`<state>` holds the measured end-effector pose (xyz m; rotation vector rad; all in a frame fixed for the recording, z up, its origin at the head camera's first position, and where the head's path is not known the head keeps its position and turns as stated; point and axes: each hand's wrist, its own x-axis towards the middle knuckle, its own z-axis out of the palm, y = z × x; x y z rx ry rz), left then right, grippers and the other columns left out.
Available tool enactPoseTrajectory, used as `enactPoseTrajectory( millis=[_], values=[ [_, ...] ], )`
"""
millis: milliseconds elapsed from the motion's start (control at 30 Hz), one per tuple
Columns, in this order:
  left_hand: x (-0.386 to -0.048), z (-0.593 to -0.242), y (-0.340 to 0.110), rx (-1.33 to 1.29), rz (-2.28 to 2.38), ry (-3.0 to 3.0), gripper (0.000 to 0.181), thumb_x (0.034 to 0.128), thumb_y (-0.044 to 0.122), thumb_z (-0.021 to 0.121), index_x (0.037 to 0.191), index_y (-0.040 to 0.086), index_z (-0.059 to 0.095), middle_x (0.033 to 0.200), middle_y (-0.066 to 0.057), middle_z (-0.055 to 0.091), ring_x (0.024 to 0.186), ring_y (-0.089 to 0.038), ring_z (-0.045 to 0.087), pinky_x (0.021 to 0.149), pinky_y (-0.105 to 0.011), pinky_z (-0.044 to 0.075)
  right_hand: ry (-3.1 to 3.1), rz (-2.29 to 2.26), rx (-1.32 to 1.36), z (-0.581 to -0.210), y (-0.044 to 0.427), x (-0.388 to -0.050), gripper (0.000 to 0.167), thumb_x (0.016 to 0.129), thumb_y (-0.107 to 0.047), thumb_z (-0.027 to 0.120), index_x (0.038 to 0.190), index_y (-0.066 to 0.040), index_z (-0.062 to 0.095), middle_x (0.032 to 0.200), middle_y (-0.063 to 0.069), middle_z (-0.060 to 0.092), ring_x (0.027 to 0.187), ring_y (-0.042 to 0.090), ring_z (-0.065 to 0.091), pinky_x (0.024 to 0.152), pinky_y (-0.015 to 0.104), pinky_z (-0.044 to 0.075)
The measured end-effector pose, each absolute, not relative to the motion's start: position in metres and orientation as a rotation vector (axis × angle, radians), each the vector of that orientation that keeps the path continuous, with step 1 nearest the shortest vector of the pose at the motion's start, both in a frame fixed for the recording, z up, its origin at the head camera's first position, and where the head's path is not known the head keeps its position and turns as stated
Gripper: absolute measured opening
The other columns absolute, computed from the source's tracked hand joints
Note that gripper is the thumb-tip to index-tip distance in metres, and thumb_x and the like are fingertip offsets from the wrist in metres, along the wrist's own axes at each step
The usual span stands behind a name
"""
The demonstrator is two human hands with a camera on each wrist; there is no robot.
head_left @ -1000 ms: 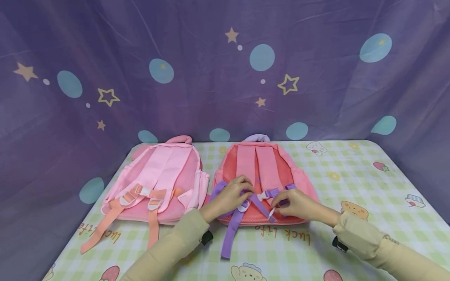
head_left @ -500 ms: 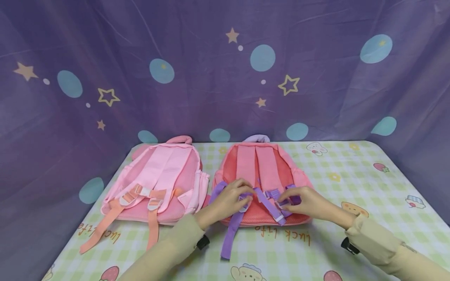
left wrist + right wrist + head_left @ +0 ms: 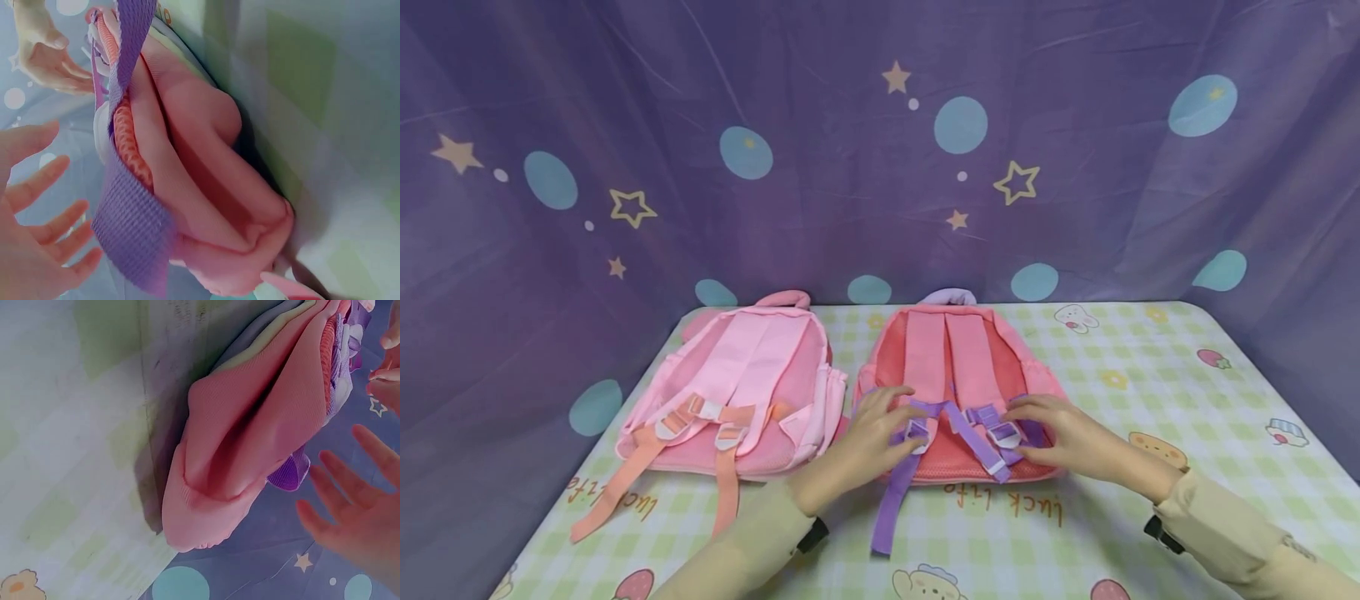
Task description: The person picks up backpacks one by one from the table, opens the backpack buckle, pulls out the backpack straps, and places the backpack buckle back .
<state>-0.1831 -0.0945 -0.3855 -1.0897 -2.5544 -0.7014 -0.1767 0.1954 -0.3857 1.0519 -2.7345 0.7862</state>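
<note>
A coral-pink backpack point(image 3: 973, 358) lies back side up, its two shoulder straps side by side. Purple webbing straps point(image 3: 973, 437) cross its lower part. White buckles point(image 3: 1003, 433) are threaded on the purple webbing. My left hand point(image 3: 867, 437) is over the left buckle, and in the left wrist view its fingers point(image 3: 39, 187) are spread and apart from the bag. Over the right buckle is my right hand point(image 3: 1067, 433). In the right wrist view its fingers point(image 3: 350, 487) are spread too, with nothing held. One purple strap end hangs over the bag's lower edge.
To the left lies a light-pink backpack point(image 3: 756, 358) with orange straps point(image 3: 726, 483) trailing onto the green checked tablecloth point(image 3: 1150, 533). Behind the table hangs a purple curtain point(image 3: 820, 208) with stars and dots.
Both hands have let go of the purple straps and drawn apart, the left one leftward and the right one rightward. The middle purple strap end now lies slanting across the bag.
</note>
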Motion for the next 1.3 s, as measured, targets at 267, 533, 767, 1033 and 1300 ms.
enactPoseTrajectory(
  millis=[267, 533, 767, 1033, 1300],
  values=[
    [-0.176, -0.389, -0.110, -0.984, -0.557, -2.607, 0.053, 0.0695, 0.035, 0.072, 0.111, 0.007, 0.056, 0.129, -0.021, 0.037, 0.121, -0.034, 0.033, 0.100, -0.050, 0.023, -2.772, 0.685, 0.963, -0.389, 0.199, -0.174, 0.057, 0.069, -0.030, 0.074, 0.117, -0.007, 0.056, 0.124, 0.020, 0.045, 0.113, 0.038, 0.040, 0.088, 0.055, 0.034],
    [-0.170, -0.393, -0.118, -0.953, -0.538, -2.677, 0.082, 0.0655, 0.042, 0.074, 0.127, -0.001, 0.041, 0.134, -0.027, 0.029, 0.124, -0.041, 0.027, 0.101, -0.051, 0.020, -2.842, 0.706, 0.911, -0.394, 0.203, -0.173, 0.075, 0.067, -0.053, 0.068, 0.125, -0.011, 0.048, 0.132, 0.026, 0.034, 0.117, 0.045, 0.034, 0.088, 0.061, 0.030],
    [-0.166, -0.398, -0.121, -0.896, -0.510, -2.770, 0.089, 0.0673, 0.045, 0.072, 0.132, -0.003, 0.034, 0.135, -0.026, 0.029, 0.125, -0.038, 0.028, 0.101, -0.047, 0.023, -2.880, 0.729, 0.917, -0.401, 0.207, -0.173, 0.076, 0.069, -0.053, 0.066, 0.128, -0.010, 0.044, 0.133, 0.025, 0.033, 0.117, 0.044, 0.035, 0.087, 0.059, 0.033],
    [-0.166, -0.399, -0.122, -0.888, -0.496, -2.841, 0.084, 0.0704, 0.044, 0.069, 0.130, -0.005, 0.037, 0.135, -0.023, 0.033, 0.123, -0.035, 0.033, 0.099, -0.045, 0.029, -2.957, 0.789, 0.862, -0.404, 0.211, -0.171, 0.073, 0.071, -0.051, 0.065, 0.128, -0.011, 0.044, 0.132, 0.028, 0.032, 0.114, 0.047, 0.037, 0.084, 0.060, 0.034],
    [-0.168, -0.399, -0.122, -0.876, -0.566, -2.918, 0.082, 0.0731, 0.044, 0.067, 0.132, -0.002, 0.035, 0.138, -0.018, 0.032, 0.123, -0.032, 0.034, 0.098, -0.042, 0.031, -2.950, 0.752, 0.793, -0.412, 0.213, -0.171, 0.077, 0.067, -0.058, 0.064, 0.128, -0.014, 0.046, 0.125, 0.023, 0.041, 0.110, 0.043, 0.044, 0.082, 0.056, 0.039]
  ],
)
